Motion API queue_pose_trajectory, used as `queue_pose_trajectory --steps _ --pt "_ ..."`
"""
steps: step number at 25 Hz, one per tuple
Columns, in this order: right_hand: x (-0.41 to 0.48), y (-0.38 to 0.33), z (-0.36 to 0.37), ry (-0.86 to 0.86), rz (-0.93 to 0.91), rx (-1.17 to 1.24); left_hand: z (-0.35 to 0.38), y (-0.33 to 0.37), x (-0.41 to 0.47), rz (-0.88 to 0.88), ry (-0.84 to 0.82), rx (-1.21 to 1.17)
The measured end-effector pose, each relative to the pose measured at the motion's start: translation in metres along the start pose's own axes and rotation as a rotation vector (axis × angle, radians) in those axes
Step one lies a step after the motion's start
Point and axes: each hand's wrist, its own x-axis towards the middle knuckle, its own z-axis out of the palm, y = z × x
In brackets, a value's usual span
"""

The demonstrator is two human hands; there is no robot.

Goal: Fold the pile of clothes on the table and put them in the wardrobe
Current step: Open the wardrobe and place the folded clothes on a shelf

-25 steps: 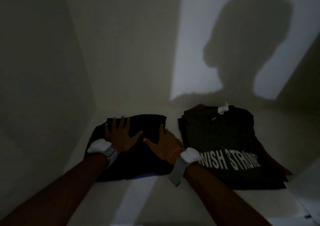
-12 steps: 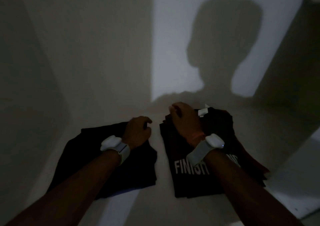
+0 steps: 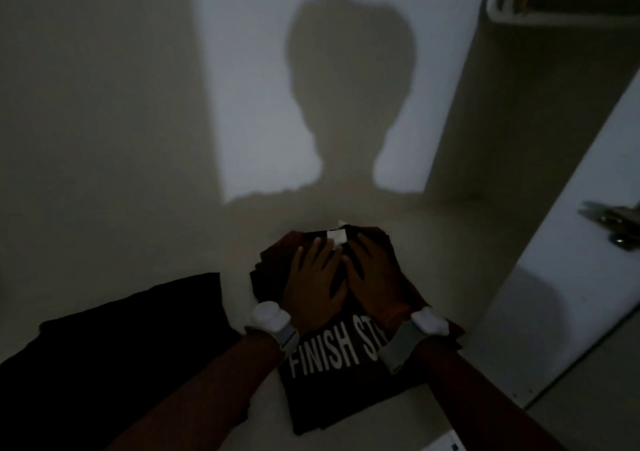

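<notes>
Black folded garment (image 3: 114, 346) at 8 o'clock on pale wardrobe shelf (image 3: 194, 256). Dark folded T-shirt (image 3: 332, 391), white print "FINISH ST", at 6 o'clock. Left hand (image 3: 313, 284), right hand (image 3: 377, 277) pressed flat on it, grip uncurled, clasping nothing. White plastic hangers (image 3: 519, 0) at 1 o'clock.

Left hand (image 3: 313, 286) and right hand (image 3: 375, 277) lie flat on a folded shirt (image 3: 346, 391) on a wardrobe shelf (image 3: 173, 260).
They rest side by side, fingers straight. A white label (image 3: 336, 235) sits just beyond the fingertips, and another dark folded garment (image 3: 121, 353) lies left of the left hand.
</notes>
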Motion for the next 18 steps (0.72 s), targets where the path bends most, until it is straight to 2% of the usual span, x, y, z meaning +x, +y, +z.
queue_pose_trajectory --steps 2,5,12,15,18 --pt "-0.002 0.003 -0.002 -0.054 0.076 -0.095 0.013 0.002 0.003 -0.068 0.003 0.061" --pt "0.004 0.016 -0.008 -0.108 0.106 -0.115 0.023 0.011 0.009 -0.162 0.015 0.07" --pt "0.012 0.02 -0.012 -0.151 0.151 -0.187 0.033 0.016 0.012 -0.244 -0.036 0.092" --pt "0.003 0.008 -0.029 -0.079 0.183 -0.101 0.017 0.017 0.004 -0.235 -0.061 0.08" --pt "-0.017 0.008 -0.057 0.071 0.418 -0.05 0.0 0.018 -0.012 -0.215 -0.136 0.022"
